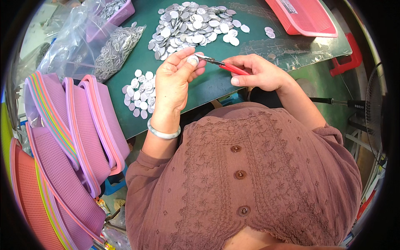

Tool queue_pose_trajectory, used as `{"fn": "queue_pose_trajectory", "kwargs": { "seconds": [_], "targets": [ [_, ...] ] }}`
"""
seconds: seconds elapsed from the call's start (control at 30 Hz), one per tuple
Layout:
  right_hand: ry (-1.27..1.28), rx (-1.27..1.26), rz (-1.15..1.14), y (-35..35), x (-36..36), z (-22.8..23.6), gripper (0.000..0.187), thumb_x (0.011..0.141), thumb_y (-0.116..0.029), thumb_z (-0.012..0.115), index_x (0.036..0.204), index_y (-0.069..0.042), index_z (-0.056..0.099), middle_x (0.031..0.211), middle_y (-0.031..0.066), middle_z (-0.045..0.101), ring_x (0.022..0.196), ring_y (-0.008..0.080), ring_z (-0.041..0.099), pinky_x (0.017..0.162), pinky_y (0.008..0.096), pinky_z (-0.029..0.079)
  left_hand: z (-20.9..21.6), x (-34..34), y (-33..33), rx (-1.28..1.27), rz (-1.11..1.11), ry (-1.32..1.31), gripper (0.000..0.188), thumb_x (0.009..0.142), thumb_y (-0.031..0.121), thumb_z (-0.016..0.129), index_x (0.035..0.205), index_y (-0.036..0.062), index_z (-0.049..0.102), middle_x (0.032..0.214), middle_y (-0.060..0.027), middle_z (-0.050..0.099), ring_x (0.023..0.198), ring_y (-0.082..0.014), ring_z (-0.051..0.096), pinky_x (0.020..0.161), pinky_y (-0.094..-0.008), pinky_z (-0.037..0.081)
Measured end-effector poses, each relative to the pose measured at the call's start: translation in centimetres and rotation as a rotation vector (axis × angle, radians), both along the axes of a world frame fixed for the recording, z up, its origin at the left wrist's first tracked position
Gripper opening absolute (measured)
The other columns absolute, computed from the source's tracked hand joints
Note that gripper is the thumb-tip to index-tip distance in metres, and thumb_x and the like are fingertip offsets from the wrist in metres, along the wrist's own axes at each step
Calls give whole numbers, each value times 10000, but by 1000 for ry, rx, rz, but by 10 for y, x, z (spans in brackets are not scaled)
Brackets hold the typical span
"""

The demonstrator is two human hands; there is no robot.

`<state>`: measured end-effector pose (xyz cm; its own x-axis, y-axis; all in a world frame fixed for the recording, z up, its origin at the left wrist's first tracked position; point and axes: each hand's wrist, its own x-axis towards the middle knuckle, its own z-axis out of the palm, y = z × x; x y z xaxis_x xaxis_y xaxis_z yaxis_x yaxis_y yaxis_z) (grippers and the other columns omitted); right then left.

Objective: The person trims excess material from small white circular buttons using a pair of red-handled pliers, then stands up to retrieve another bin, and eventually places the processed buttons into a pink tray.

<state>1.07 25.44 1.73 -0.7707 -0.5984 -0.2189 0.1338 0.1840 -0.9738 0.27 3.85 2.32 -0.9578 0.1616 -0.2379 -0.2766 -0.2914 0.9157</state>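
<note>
My left hand (173,79) pinches a small round silver disc (192,60) between thumb and fingers above the green table (216,83). In my right hand (258,73) are red-handled cutting pliers (223,65), their metal tip touching the disc's edge. A large heap of similar silver discs (191,25) lies beyond the hands. A smaller pile of discs (139,93) sits just left of my left wrist, which wears a pale bangle (163,133).
A clear plastic bag of small metal parts (116,48) lies at the far left beside a purple basket (118,12). Stacked purple and orange mesh baskets (71,150) stand at my left. A pink basket (304,16) is far right. A fan (373,108) stands right.
</note>
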Motion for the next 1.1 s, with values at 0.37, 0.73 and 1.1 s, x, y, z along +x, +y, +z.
{"fn": "queue_pose_trajectory", "kwargs": {
  "seconds": [0.37, 0.73, 1.1],
  "targets": [
    [-21, 15, 22, 2, -3, 1, 471, 769, -200, 651, 1154, 32, 513, 980, 46, 591, 876, 100, 505, 810, 247, 406, -4, 0, 0, -16, -4, 72, 309, 836, 7, 539, 1134, -52, 481, 963, -141, 614, 802, -170, 614, 733, -272, 505],
    [-78, -8, -15, 3, -6, -4, 470, 765, -228, 655, 1146, 11, 519, 814, 2, 561, 685, 66, 481, 619, 206, 407, -4, 0, 2, 36, 31, 56, 314, 827, -12, 545, 1128, -68, 477, 971, -153, 608, 814, -173, 611, 727, -267, 509],
    [-226, -273, -116, 9, -8, -19, 436, 779, -284, 650, 1104, -21, 526, 709, -4, 503, 544, 43, 438, 493, 168, 353, -10, -5, -6, 388, 57, -113, 323, 926, 183, 367, 1115, -66, 450, 1093, -202, 539, 1006, -309, 546, 889, -420, 445]
  ]
}}
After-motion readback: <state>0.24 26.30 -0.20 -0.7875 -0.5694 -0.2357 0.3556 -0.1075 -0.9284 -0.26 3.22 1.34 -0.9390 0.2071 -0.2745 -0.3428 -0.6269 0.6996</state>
